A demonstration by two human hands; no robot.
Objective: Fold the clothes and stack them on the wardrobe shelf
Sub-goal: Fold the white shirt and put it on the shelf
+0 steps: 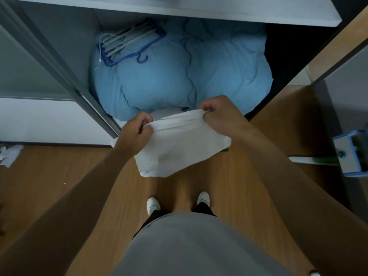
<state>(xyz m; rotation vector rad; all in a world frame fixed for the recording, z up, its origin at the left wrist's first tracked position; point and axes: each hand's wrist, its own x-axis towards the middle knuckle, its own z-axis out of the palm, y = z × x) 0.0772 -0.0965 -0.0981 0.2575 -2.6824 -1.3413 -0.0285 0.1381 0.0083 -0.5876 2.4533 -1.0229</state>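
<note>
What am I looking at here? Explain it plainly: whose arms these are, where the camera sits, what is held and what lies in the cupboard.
No machine here: a person works with bare hands. The one picture comes from a camera on the person's head, looking forward and down, so you see their own arms, grey shirt, white shoes and the wooden floor. The left hand and the right hand each pinch the top edge of a white garment, which hangs in the air between them in front of an open wardrobe. At the wardrobe's bottom lies a bulky light-blue quilt with a bundle of hangers on its left part. A white shelf crosses above it.
</note>
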